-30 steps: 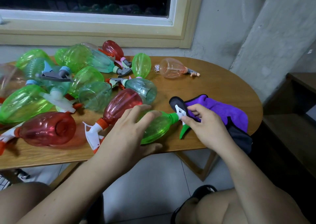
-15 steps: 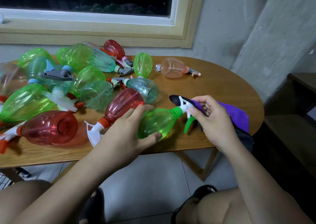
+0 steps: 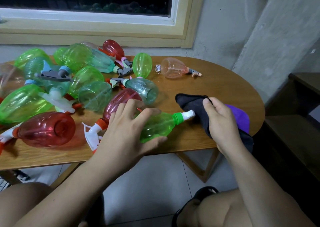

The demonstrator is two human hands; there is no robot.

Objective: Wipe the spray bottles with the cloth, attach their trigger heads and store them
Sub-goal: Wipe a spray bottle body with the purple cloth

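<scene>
A green spray bottle (image 3: 159, 125) lies on its side near the table's front edge, its green collar and white trigger head pointing right. My left hand (image 3: 128, 131) grips its body from above, thumb underneath. My right hand (image 3: 220, 122) holds the black and purple cloth (image 3: 192, 103) wrapped over the trigger head, so most of the head is hidden. Two red bottles lie just left: one (image 3: 119, 103) under my left fingers, one (image 3: 46, 128) at the front left.
Several green, teal and red bottles (image 3: 83, 74) are heaped over the left half of the wooden table (image 3: 216, 81). A pale pink bottle (image 3: 174, 68) lies alone at the back. A dark bench (image 3: 294, 105) stands at the right, the window wall behind.
My right hand drew the cloth over the trigger head; the green lever no longer shows. The bottle shifted slightly right under my left hand.
</scene>
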